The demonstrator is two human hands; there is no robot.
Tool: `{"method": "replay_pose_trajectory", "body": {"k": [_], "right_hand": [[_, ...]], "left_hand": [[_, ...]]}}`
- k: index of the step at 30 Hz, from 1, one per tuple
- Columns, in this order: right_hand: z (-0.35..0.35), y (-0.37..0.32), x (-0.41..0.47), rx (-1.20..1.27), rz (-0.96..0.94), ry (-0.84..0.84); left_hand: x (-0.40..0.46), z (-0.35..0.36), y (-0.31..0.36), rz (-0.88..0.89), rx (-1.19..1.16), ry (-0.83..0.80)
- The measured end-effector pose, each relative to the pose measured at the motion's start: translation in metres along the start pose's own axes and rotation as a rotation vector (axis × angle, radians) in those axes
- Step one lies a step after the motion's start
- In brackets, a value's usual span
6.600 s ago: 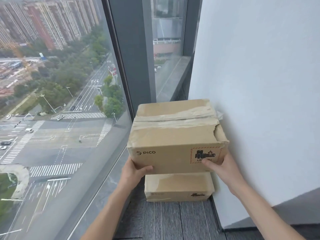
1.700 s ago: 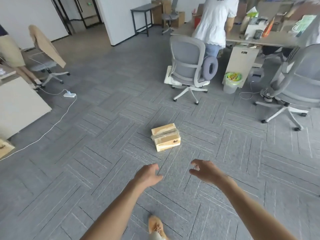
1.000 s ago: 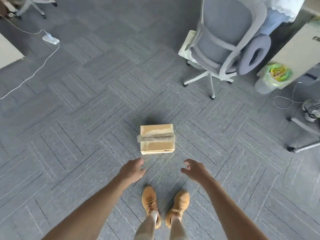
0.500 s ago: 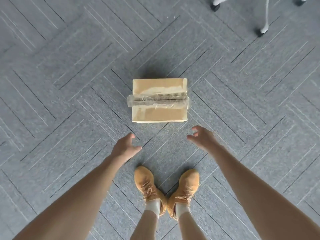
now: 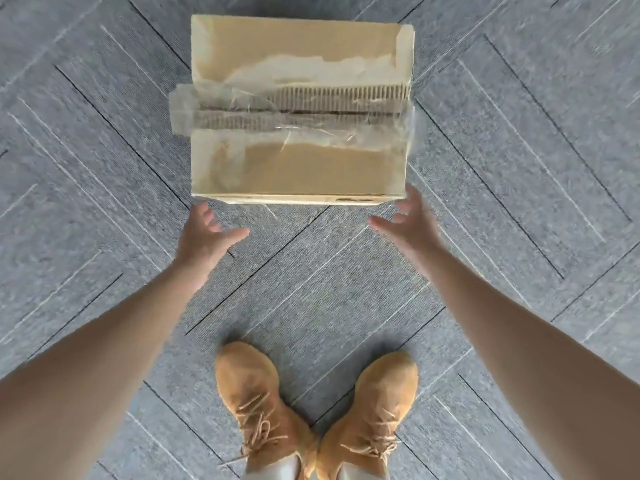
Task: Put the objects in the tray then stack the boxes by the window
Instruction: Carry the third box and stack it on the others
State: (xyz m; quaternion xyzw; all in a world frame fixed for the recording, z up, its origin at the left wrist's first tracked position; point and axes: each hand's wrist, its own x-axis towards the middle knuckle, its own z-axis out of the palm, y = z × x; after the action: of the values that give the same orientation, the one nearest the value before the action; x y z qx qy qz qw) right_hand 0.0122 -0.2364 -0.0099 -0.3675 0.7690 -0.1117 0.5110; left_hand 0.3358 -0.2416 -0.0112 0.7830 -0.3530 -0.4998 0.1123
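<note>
A brown cardboard box (image 5: 298,168) with torn tape and ripped paper along its top seam lies on the grey carpet, seen from straight above. My left hand (image 5: 204,233) hovers just below the box's near left corner, fingers spread and thumb out, holding nothing. My right hand (image 5: 408,223) reaches to the near right corner, fingers relaxed; its fingertips are at the box's edge, and I cannot tell whether they touch. The window, the tray and the other boxes are out of view.
Grey carpet tiles (image 5: 104,168) with a chevron pattern surround the box on all sides. My two tan lace-up shoes (image 5: 311,410) stand together right below the hands.
After leaving the stack by the window I walked to this box. Over the last second the view dropped toward it and both hands moved forward to its near corners.
</note>
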Motion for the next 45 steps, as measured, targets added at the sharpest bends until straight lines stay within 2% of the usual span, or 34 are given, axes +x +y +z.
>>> {"method": "replay_pose_trajectory", "body": {"k": [3,6,13,18,23,34,40,45], "right_hand": [[0.012,0.008,0.024,0.107,-0.033,-0.017],[0.019,0.011,0.043,0.126,-0.083,-0.001],[0.032,0.015,0.051,0.078,-0.136,0.082],[0.016,-0.009,0.039,0.067,-0.169,0.041],[-0.019,-0.05,0.016,0.06,-0.187,0.016],[-0.1,-0.239,-0.092,0.068,-0.312,-0.031],[-0.149,-0.387,-0.182,0.08,-0.445,-0.048],[-0.182,-0.53,-0.276,0.061,-0.576,-0.124]], "left_hand": [[0.027,-0.002,0.002,0.033,-0.027,-0.069],[0.044,-0.003,0.007,0.071,0.056,-0.126],[0.064,0.001,0.011,-0.029,0.038,-0.188],[0.053,-0.008,0.021,0.139,0.041,-0.176],[0.026,-0.038,0.053,0.151,-0.084,-0.145],[-0.089,-0.179,0.183,0.211,-0.18,-0.042],[-0.185,-0.296,0.271,0.266,-0.265,0.089],[-0.281,-0.418,0.344,0.347,-0.319,0.232]]}}
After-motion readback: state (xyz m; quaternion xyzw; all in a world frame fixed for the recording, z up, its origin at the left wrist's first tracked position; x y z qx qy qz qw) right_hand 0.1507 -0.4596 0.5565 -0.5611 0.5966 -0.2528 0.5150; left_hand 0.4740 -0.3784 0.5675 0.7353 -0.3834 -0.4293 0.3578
